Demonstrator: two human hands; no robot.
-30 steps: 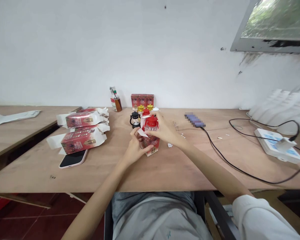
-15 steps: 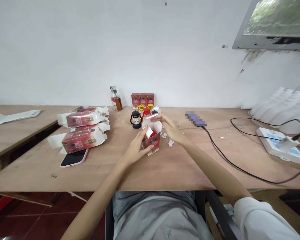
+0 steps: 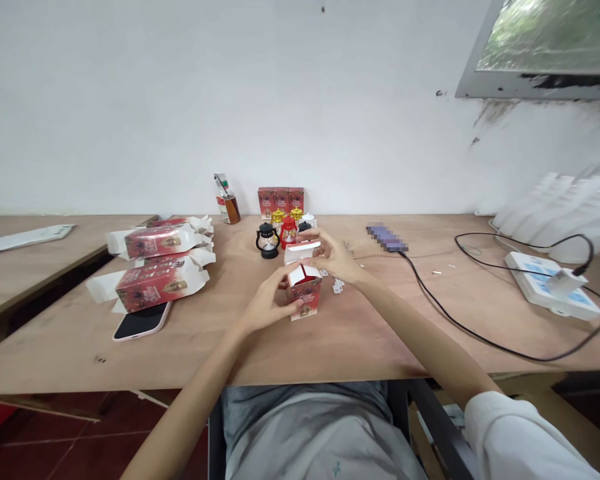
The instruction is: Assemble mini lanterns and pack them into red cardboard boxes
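Note:
A small red printed box (image 3: 306, 300) stands upright on the table in front of me. My left hand (image 3: 267, 300) grips its left side, thumb across the front face. My right hand (image 3: 333, 257) is at the back right of the box, fingers on its raised white lid flap (image 3: 301, 252). The two side flaps are folded inward over the opening, with red showing in the gap between them. Just behind stand miniature lanterns: a black one (image 3: 268, 241), a red one (image 3: 289, 233), and gold and white ones partly hidden.
Three red boxes (image 3: 281, 200) line the wall beside a bottle (image 3: 229, 203). Unfolded cartons (image 3: 155, 283) lie on the left, over a phone (image 3: 143, 321). White paper scraps (image 3: 338, 286) lie right of the box. Farther right are a cabled purple device (image 3: 387, 239) and a power strip (image 3: 553, 283).
The side flaps have come down over the box opening, pressed inward by my hands. The right hand has lowered slightly. The view has shifted a little.

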